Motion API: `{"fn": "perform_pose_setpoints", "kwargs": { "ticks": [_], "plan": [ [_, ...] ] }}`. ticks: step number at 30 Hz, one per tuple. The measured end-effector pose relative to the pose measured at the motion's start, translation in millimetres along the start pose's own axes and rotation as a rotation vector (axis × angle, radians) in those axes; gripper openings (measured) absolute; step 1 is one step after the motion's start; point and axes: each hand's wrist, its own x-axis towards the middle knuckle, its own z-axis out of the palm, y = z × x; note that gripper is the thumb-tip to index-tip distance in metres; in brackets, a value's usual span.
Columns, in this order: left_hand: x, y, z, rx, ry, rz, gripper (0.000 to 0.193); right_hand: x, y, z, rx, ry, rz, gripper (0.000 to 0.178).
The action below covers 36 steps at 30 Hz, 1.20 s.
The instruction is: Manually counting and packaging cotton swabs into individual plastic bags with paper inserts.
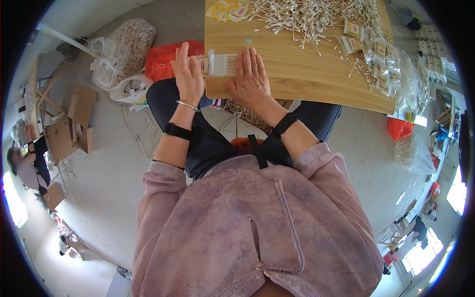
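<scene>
At the near left corner of the wooden table lies a clear packet of cotton swabs [223,64], its swabs in a row and a yellow printed card at its left end. My left hand [189,76] is at that left end, fingers stretched upward and palm turned toward the packet; its thumb is hard to make out. Flat on the table, my right hand [251,76] covers the packet's right end with straight fingers. A big heap of loose cotton swabs [316,17] is spread over the far side of the table.
Yellow cards [228,10] lie at the table's far left. Filled swab packets [383,59] pile up along its right edge. A red plastic bag [166,60] and a clear sack of swabs [131,42] stand left of the table. Cardboard boxes [81,116] sit farther left, near another person [30,166].
</scene>
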Motion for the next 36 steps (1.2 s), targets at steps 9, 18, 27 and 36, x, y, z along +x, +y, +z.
{"fn": "perform_pose_setpoints", "kwargs": {
  "ticks": [9,18,27,36],
  "plan": [
    [-2.8,-45.7,14.8,-0.326,-0.117,-0.269,0.046,10.8,-15.7,7.2,-0.008,-0.07,0.008,0.082],
    [-4.5,-48.5,15.8,-0.379,-0.076,-0.17,0.034,19.7,-37.7,10.6,0.006,-0.072,0.004,0.082],
    [-6.0,-36.8,17.1,-0.194,0.027,-0.05,0.028,21.8,-40.7,14.7,0.1,-0.033,0.011,0.082],
    [-4.6,-32.3,21.4,-0.27,0.035,-0.18,0.03,37.8,-17.0,19.4,1.013,0.317,0.114,0.063]
  ]
}}
